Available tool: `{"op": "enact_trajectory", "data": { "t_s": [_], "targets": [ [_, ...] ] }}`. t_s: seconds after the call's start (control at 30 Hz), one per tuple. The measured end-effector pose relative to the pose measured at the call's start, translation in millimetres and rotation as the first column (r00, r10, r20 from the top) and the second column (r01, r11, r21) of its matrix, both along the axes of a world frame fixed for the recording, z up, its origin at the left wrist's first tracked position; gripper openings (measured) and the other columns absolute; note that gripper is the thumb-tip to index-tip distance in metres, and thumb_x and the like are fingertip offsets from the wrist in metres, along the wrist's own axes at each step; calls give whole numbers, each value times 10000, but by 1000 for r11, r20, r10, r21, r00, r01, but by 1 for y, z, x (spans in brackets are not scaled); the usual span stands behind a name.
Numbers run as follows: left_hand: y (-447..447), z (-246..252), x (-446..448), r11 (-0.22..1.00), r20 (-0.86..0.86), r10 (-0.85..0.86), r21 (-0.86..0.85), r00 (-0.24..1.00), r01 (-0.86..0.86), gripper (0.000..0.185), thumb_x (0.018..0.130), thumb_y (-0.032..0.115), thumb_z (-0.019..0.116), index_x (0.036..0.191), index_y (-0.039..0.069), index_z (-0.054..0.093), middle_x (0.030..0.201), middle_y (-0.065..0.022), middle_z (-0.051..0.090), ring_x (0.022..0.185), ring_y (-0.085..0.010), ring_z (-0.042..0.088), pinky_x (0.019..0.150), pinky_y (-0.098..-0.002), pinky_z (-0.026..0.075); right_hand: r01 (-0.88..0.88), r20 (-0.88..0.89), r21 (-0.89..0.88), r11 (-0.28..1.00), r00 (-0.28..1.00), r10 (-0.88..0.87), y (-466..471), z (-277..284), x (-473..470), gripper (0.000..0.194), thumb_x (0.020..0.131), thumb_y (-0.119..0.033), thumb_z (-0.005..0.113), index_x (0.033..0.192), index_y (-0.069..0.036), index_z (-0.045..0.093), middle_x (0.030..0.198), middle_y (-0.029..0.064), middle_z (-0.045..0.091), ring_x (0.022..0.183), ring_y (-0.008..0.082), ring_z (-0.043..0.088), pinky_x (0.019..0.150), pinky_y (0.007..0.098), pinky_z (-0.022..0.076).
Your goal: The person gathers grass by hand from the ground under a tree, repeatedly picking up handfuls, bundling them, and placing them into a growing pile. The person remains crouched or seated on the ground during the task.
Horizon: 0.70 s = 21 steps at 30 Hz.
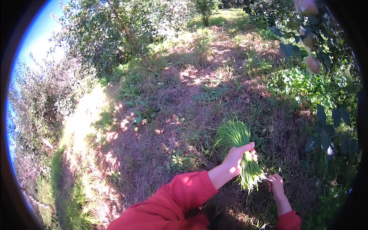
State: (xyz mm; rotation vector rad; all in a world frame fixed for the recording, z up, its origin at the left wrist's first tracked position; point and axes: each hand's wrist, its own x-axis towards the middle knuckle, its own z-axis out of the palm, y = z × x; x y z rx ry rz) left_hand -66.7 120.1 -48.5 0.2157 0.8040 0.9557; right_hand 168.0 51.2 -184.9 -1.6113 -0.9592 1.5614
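A thick bundle of long green grass-like leaves is gripped round its middle by my left hand, thumb across the front. The leaf tips fan out at the upper left, and the paler cut-looking ends point down to the right. Close beside those lower ends is my right hand, its fingers closed on a few thin stalks or blades at the bundle's edge. Exactly what lies between these fingers is too small to tell. Both arms wear red sleeves.
Dry grass and low weeds cover the ground. A leaning tree stands at the upper left. Branches with dark leaves and pale bagged-looking fruits hang at the right, above a leafy green patch.
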Motion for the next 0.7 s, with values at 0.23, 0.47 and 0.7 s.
{"op": "enact_trajectory", "data": {
  "t_s": [0.23, 0.47, 0.7],
  "targets": [
    [-6, 16, -3, 999, -58, 30, -41, 998, -33, 157, 821, 188, 614, 761, 68, 533, 690, -28, 550, 633, -177, 575, 600, -335, 499, 117, -222, -64, 991, 966, -129, 7, 5, -13, 256, 854, -229, 523, 640, -127, 426, 486, -20, 414, 355, 63, 337, 327, 221, 271],
    [-52, 42, -4, 984, -223, 111, -111, 968, -138, 111, 836, 150, 594, 827, 57, 534, 665, 4, 524, 611, -108, 528, 567, -243, 428, 20, -400, -247, 969, 909, -121, -31, 22, -51, 176, 863, -186, 505, 716, -99, 463, 497, -18, 415, 362, 42, 330, 336, 188, 258],
    [-73, 49, -4, 995, -381, 83, -14, 921, -96, 87, 856, 110, 559, 858, 26, 535, 676, 0, 540, 633, -72, 525, 588, -217, 407, 21, -389, -302, 953, 910, -143, -55, 19, -72, 143, 879, -187, 471, 777, -88, 465, 549, -29, 417, 434, 30, 359, 378, 175, 259]
  ]
}}
